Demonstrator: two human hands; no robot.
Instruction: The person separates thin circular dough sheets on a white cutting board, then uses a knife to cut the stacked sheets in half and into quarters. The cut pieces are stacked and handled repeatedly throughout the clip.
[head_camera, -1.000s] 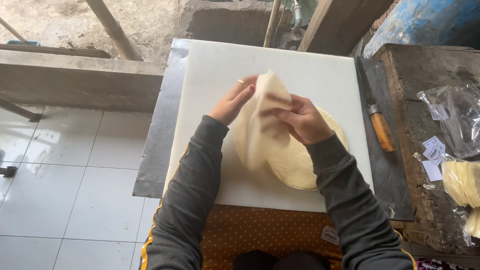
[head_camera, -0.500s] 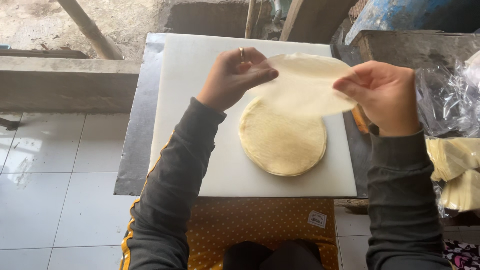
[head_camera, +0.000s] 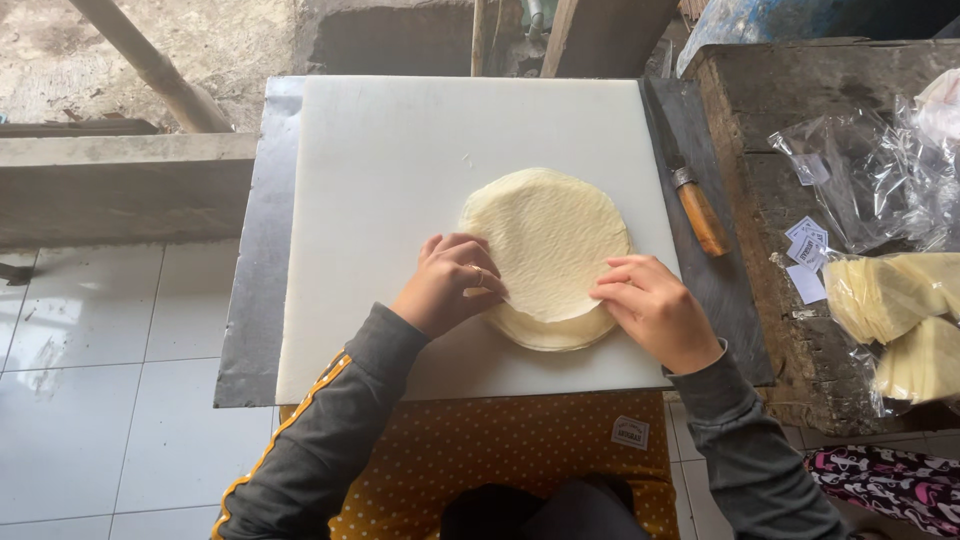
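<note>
A stack of thin, pale round wrappers (head_camera: 545, 250) lies on a white cutting board (head_camera: 400, 170). The top wrapper sits shifted a little up and away from the sheets below it. My left hand (head_camera: 450, 282) rests at the stack's near left edge, fingers curled and pinching the rim of the sheets. My right hand (head_camera: 650, 305) presses on the near right edge, fingers bent over the rim. Both arms wear dark grey sleeves, the left one with an orange stripe.
A knife with a wooden handle (head_camera: 695, 200) lies on the dark metal table (head_camera: 250, 300) right of the board. A wooden bench (head_camera: 780, 180) at the right holds clear plastic bags (head_camera: 870, 170), small paper labels (head_camera: 810, 250) and bagged folded wrappers (head_camera: 900, 310). White floor tiles lie at the left.
A wrapper that both hands held lifted above the stack half a second ago now lies flat on top. Both hands have come down to the stack's near edge.
</note>
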